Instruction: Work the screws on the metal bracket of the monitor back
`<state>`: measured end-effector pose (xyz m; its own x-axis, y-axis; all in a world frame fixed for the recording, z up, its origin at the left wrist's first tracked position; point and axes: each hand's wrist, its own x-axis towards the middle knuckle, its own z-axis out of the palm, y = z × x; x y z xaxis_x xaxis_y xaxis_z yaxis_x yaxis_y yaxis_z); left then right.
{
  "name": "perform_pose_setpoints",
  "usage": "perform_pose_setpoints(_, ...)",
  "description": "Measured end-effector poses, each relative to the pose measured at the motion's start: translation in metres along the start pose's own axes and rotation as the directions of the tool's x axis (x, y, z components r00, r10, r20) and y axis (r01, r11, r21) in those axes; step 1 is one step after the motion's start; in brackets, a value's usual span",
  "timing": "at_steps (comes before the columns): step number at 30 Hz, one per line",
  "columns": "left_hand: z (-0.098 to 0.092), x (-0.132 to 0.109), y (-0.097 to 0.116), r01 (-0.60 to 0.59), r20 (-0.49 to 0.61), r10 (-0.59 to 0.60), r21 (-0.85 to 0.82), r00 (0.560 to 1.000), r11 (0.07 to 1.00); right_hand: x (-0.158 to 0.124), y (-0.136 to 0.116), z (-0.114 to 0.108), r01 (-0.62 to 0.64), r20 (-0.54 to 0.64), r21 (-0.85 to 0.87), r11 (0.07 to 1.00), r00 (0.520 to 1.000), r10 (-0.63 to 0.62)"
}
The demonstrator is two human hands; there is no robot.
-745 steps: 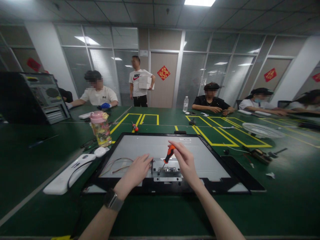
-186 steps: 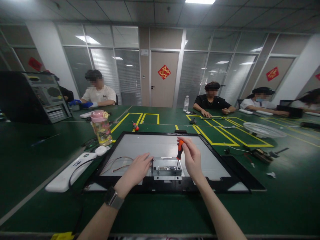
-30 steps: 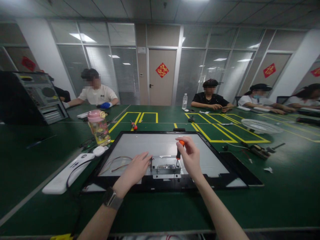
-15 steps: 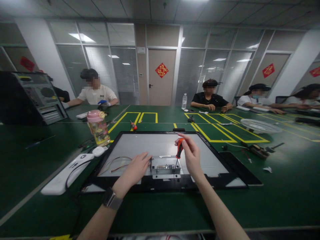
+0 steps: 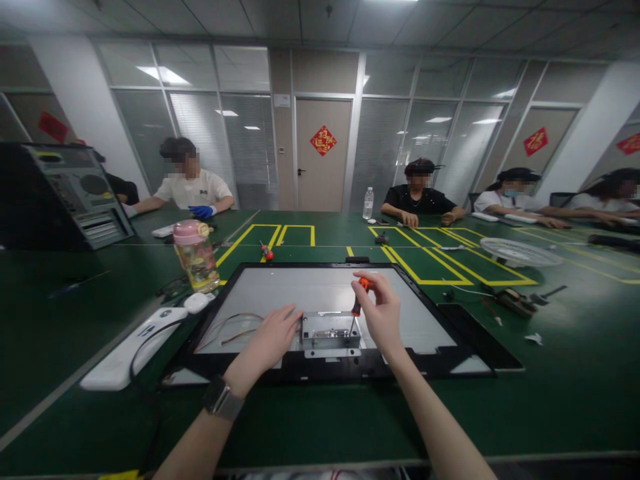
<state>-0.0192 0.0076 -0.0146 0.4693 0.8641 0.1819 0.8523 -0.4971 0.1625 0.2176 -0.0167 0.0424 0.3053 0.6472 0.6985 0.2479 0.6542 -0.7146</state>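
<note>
A black-framed display panel [image 5: 295, 287] lies flat before me, its pale back facing up. On it sits a metal bracket box [image 5: 313, 343] with ports along its near side. My right hand [image 5: 383, 310] grips an orange-and-black screwdriver [image 5: 357, 305], held nearly upright with its shaft down at the box's right end; the tip is too small to make out. Fingers stretched, my left hand [image 5: 270, 339] rests against the left end of the box. Thin wires [image 5: 220, 327] curl over the panel to the left of that hand.
Left of the panel are a white power strip [image 5: 135, 350] and a pink-lidded bottle [image 5: 195, 257]. A computer case [image 5: 75, 193] stands at far left. At right lie a black flat slab [image 5: 487, 340] and a clear round tray [image 5: 520, 252]. Several people sit across the green table [image 5: 575, 413].
My right hand's fingers have shifted around the screwdriver's handle, and the hand sits slightly lower. My left hand stays on the box. Across the table, a blue-gloved hand has lowered.
</note>
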Motion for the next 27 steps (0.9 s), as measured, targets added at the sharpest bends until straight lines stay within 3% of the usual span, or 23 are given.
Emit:
perform_pose_setpoints(2, 0.0004, -0.0002, -0.0005, -0.005, -0.013, 0.005, 0.011, 1.0, 1.0, 0.0001, 0.0006, -0.0007, 0.024, -0.018, -0.038, 0.999, 1.0, -0.025)
perform_pose_setpoints(7, -0.0018, -0.0008, 0.0014, -0.007, 0.003, 0.007, 0.037, 1.0, 0.999, -0.0012, 0.0022, -0.001, -0.077, 0.083, 0.102, 0.992, 0.994, 0.068)
perform_pose_setpoints(13, -0.0038, -0.0013, 0.0036, 0.005, -0.004, -0.005, 0.024, 1.0, 1.0, -0.0006, 0.002, -0.0008, 0.016, -0.032, -0.053, 0.998, 0.999, -0.018)
perform_pose_setpoints(19, -0.0083, -0.0021, 0.0057, 0.008, 0.026, -0.009, 0.021, 1.0, 1.0, -0.0019, -0.0025, -0.0009, -0.112, 0.074, 0.152, 0.982, 0.992, 0.102)
perform_pose_setpoints(24, -0.0062, -0.0017, 0.0041, 0.002, 0.03, -0.003, 0.052, 1.0, 0.999, -0.0019, -0.0023, 0.0005, 0.017, 0.015, -0.005, 1.0, 1.0, -0.016)
perform_pose_setpoints(27, -0.0047, -0.001, 0.003, -0.001, 0.025, 0.0, 0.051, 1.0, 0.999, -0.0017, -0.0025, -0.0005, 0.042, 0.005, -0.012, 0.999, 0.999, -0.042)
